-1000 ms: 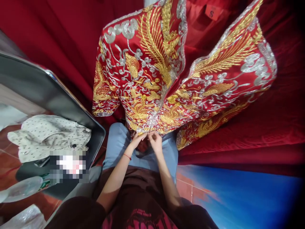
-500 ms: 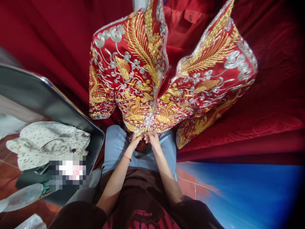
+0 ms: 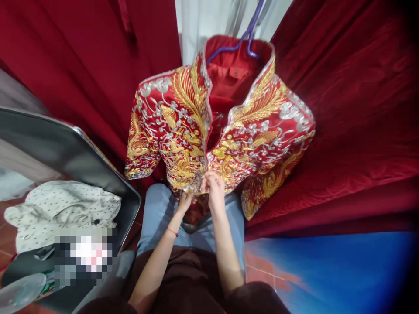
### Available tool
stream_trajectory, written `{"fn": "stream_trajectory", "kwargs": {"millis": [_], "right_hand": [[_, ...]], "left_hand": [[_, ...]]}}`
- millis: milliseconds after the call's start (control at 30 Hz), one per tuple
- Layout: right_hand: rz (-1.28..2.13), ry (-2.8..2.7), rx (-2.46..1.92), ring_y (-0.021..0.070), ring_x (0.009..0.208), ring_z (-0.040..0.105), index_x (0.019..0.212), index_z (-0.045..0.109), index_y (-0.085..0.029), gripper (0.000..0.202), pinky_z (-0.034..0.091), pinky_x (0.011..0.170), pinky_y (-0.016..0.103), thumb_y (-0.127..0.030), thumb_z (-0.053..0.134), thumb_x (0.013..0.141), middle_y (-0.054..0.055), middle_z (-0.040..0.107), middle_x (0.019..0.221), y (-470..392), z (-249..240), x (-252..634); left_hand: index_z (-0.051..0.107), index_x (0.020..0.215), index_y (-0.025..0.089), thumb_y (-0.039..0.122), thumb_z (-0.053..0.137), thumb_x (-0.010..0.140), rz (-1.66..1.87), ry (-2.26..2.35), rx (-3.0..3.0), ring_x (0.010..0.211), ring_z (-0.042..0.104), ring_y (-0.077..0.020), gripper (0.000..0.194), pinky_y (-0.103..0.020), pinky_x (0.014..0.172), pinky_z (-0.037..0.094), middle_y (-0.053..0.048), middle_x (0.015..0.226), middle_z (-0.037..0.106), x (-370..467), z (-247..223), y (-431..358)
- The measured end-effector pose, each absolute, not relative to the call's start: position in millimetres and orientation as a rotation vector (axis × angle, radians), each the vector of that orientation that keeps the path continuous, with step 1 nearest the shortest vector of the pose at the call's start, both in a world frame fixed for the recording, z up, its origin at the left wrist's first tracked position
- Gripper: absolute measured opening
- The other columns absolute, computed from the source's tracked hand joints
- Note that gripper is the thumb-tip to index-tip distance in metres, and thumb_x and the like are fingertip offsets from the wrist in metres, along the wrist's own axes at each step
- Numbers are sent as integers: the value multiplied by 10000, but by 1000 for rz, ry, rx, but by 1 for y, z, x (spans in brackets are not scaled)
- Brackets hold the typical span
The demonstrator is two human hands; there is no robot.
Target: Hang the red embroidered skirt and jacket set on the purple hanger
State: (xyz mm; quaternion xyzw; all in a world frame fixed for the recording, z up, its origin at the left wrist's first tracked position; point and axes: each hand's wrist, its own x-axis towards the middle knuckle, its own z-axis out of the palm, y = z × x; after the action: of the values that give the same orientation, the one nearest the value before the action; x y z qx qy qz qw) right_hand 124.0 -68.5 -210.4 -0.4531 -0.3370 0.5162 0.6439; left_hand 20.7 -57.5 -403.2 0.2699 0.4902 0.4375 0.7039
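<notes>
A red jacket [image 3: 176,126] with gold and silver embroidery hangs in front of me from a purple hanger [image 3: 249,32]. Its front edges part at the collar and come together lower down. At the bottom hem, my left hand [image 3: 185,201] is closed on the jacket, its fingertips partly under the cloth. My right hand [image 3: 214,185] pinches the front edge a little above the hem, fingers bent together. Whether a small fastener sits between those fingers is too small to tell. A red string bracelet [image 3: 173,232] circles my left wrist.
To the left stands a black chair [image 3: 98,152] bearing a dotted white garment [image 3: 72,205] and a blurred-out item. A plastic bottle [image 3: 24,292] lies at lower left. Red curtains [image 3: 343,122] hang behind and to both sides. A blue surface [image 3: 343,270] covers the lower right.
My right hand has risen from the hem to the front edge, while the left stays low. My view has tilted up, bringing the collar and hanger into sight.
</notes>
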Motion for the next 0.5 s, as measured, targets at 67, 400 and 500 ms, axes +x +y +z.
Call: {"fn": "stream_trajectory", "kwargs": {"millis": [67,400,500], "right_hand": [[1179,-780,-1015,68,370,412,727,588,-208,301,336,421,208,-493,617,818,-63,514,471,-74,-217,121],[1193,-857,-949,92,416,400,734,597,-224,357,323,467,222,-560,630,848,-49,496,475,-77,-232,124],[1205,-876,-982,81,402,355,753,594,-212,389,273,447,213,-590,628,837,-60,472,468,-80,-233,127]], "left_hand": [[595,687,200,454,758,769,864,1182,702,505,580,-170,313,-344,674,478,5,531,584,13,-393,-57],[612,769,259,280,687,738,845,1428,1484,806,653,-236,83,-298,714,385,-40,824,705,9,-282,-61],[531,790,253,185,623,749,891,1655,1745,761,613,-196,121,-274,660,325,-8,808,656,21,-251,-64]]}}
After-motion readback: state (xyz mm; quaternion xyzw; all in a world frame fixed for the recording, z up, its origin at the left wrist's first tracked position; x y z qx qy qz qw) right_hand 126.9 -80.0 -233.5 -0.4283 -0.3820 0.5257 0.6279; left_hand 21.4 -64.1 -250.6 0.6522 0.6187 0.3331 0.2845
